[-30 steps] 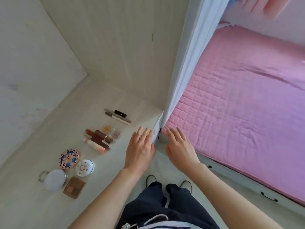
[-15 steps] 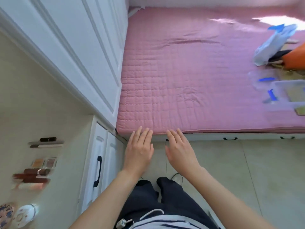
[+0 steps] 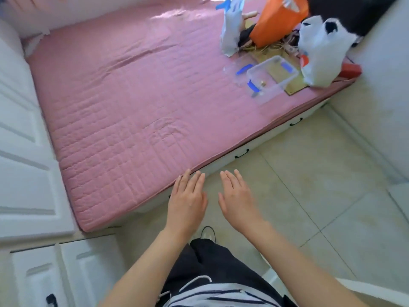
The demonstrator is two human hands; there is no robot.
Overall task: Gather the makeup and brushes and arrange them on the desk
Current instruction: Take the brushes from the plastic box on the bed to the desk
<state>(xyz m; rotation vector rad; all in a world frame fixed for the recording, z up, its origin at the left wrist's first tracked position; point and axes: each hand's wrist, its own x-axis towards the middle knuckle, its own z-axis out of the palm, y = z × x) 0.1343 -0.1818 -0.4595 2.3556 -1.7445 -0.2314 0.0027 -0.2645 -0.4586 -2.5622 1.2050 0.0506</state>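
My left hand (image 3: 187, 200) and my right hand (image 3: 238, 200) hover side by side with straight fingers, palms down, holding nothing. They are over the floor at the near edge of the pink bed (image 3: 132, 103). The desk and the makeup laid out on it are out of view. A clear plastic box (image 3: 271, 76) with blue clips sits open on the bed's far right, with its lid (image 3: 240, 70) beside it. From here I cannot make out any makeup or brushes.
An orange bag (image 3: 276, 18), white plastic bags (image 3: 321, 47) and a tangle of small items lie at the bed's far right corner. White cabinet doors (image 3: 24, 162) stand at the left. Pale floor tiles (image 3: 309, 196) stretch to the right, up to a white wall.
My view has swung right, from the desk with the laid-out makeup to the bed and floor. Both hands stay flat and side by side, holding nothing.
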